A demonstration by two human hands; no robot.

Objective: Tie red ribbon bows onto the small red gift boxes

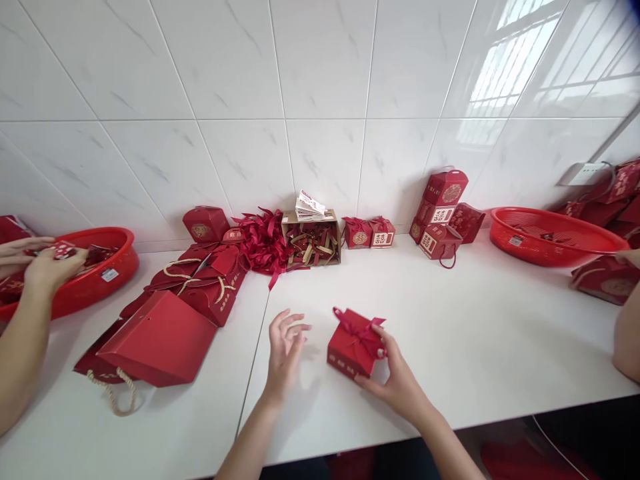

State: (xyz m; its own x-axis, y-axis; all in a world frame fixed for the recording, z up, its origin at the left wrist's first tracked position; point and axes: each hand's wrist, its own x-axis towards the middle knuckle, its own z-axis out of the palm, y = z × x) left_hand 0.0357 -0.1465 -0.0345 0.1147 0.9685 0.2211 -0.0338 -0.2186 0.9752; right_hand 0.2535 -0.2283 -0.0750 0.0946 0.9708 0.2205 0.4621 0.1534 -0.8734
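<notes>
A small red gift box [345, 353] with a dark pink ribbon bow [361, 335] on its lid is near the table's front edge. My right hand [395, 377] grips its right side, with the thumb low on the front and the fingers near the bow. My left hand [286, 350] is raised to the left of the box, apart from it, fingers spread and holding nothing. Gold lettering runs along the box's front face. The box's far side is hidden.
Left are red boxes with rope handles [160, 337] and a ribbon pile [265, 240]. A cardboard box of ribbon strips [313, 243] stands by the wall, near finished boxes [359, 233]. Red baskets [540, 250] flank both sides; other people's hands [53, 270] work there.
</notes>
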